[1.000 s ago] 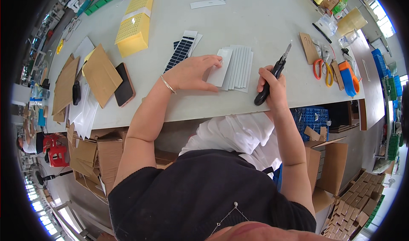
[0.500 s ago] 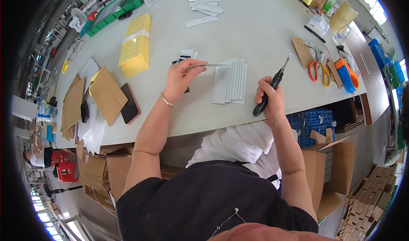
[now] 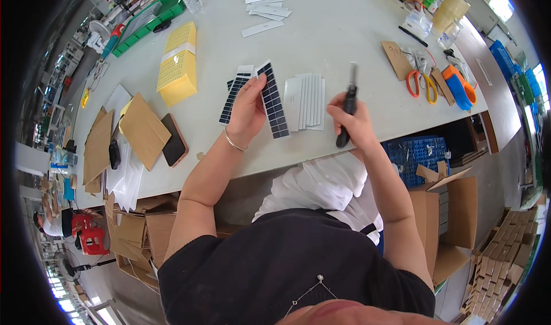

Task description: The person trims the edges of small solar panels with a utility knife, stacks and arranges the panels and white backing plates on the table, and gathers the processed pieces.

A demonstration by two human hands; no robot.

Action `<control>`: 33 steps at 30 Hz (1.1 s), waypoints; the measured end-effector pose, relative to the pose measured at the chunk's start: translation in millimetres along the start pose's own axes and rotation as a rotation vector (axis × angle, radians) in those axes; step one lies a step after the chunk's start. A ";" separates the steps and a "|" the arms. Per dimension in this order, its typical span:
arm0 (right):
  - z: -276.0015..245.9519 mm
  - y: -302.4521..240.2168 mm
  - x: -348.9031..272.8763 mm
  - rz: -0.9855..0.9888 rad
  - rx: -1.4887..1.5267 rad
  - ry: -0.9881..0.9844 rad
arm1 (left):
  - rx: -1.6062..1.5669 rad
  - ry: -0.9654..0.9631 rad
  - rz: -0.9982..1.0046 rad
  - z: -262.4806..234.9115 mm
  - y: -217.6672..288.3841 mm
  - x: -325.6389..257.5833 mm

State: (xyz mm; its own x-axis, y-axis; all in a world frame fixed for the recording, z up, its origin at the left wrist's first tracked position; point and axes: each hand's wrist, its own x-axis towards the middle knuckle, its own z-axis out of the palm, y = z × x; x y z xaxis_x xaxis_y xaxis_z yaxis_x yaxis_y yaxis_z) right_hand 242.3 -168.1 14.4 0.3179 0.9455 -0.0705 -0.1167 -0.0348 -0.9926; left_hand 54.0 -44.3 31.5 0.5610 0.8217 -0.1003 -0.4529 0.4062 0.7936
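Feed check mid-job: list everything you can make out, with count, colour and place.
Held gridded strip: one, dark, in left hand
Other gridded strips: count unclear, dark, beside left hand
Overlapping strips: several, white, centre
Loose strips: several, white, far side
Knife: one, black, in right hand
Banded bundle: one, yellow, left
Phone: one, black, left
Cardboard pieces: several, brown, left
Tray: one, green, far left
Scissors: count unclear, red and yellow handles, right
Looped object: one, orange and blue, right
Open carton: one, brown, lower right
Stool: one, red, lower left
Co-worker: one, white top, lower left
Table: one, whitish, centre
Background clutter: uncounted, mixed colours, around edges
Left hand: one, bare, centre
Right hand: one, bare, right
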 end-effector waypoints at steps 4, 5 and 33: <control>14.9 -20.0 0.7 -0.065 -0.285 -0.056 | 0.001 -0.146 -0.167 18.3 -3.4 -4.6; 16.9 -23.9 -0.2 -0.059 -0.282 -0.039 | -0.012 -0.226 -0.226 23.0 -3.7 -6.8; 33.9 -5.9 -58.1 -0.249 -0.802 -0.635 | 0.066 0.000 -0.242 55.9 -2.4 29.5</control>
State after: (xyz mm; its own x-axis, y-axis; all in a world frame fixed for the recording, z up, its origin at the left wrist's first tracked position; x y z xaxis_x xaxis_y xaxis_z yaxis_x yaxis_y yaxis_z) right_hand 192.6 -211.8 27.7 -0.3312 0.9433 -0.0204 0.6148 0.1994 -0.7630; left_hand 110.4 -43.3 60.1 0.6476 0.7037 -0.2923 -0.2588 0.5639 0.7842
